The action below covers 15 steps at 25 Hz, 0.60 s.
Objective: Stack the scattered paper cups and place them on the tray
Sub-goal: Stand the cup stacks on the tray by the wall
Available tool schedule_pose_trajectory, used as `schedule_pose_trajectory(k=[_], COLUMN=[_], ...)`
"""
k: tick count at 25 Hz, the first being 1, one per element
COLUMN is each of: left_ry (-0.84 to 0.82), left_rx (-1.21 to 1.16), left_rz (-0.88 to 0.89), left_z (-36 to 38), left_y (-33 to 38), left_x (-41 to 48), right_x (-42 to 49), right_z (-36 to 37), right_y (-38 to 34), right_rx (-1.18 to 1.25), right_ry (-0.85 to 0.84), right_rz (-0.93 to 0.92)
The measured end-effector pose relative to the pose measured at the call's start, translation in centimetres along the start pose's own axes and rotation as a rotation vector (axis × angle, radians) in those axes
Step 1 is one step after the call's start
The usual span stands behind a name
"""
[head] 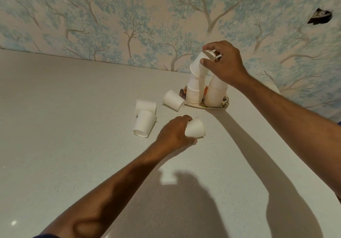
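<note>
Two stacks of inverted paper cups stand on the tray (224, 103) near the table's (73, 127) far edge, against the wall: a left stack (193, 93) and a shorter right stack (215, 93). The right hand (224, 62) pinches a single upside-down cup (200, 65) by its base, thumb on the near side and fingers over the top, and holds it tilted directly over the left stack, its open rim just capping that stack's top cup. The cup's long axis leans toward the right, so I judge it must come upright to slide down squarely. The left hand (175, 133) is curled around a fourth loose cup (196, 128) lying on its side on the table, rim toward the right, nearer the person than the tray. Three more loose cups lie on their sides: one (173, 100) just left of the tray, and two (145, 115) touching each other farther left. The left hand is nearer all of these.
</note>
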<state>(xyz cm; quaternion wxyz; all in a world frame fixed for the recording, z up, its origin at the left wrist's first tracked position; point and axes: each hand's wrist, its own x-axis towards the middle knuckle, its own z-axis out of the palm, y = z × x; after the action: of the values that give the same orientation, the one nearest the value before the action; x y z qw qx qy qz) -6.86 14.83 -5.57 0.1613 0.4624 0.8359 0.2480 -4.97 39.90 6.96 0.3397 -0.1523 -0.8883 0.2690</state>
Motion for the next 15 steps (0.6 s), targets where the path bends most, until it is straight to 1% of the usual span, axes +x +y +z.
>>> schedule_pose_trajectory(k=[4, 8, 10, 13, 15], left_ry=[0.027, 0.05, 0.087, 0.165, 0.23], left_rx=[-0.1, -0.176, -0.189, -0.259, -0.31], left_rz=[-0.041, -0.034, -0.019, 0.012, 0.025], left_z=[-0.4, -1.0, -1.5, -2.8, -4.0], left_y=[-0.1, -0.4, -0.4, 0.0, 0.3], left_x=[0.1, 0.3, 0.3, 0.2, 0.3], right_x=[-0.1, -0.7, -1.0, -1.2, -1.4], right_z=[1.0, 1.8, 2.0, 2.0, 1.7], right_y=[0.2, 0.4, 0.4, 0.3, 0.2], right_rx=[-0.074, -0.162, -0.2, -0.243, -0.211], right_ry=[-0.07, -0.118, -0.128, -0.187, -0.205], right_rz=[-0.027, -0.029, -0.026, -0.001, 0.012])
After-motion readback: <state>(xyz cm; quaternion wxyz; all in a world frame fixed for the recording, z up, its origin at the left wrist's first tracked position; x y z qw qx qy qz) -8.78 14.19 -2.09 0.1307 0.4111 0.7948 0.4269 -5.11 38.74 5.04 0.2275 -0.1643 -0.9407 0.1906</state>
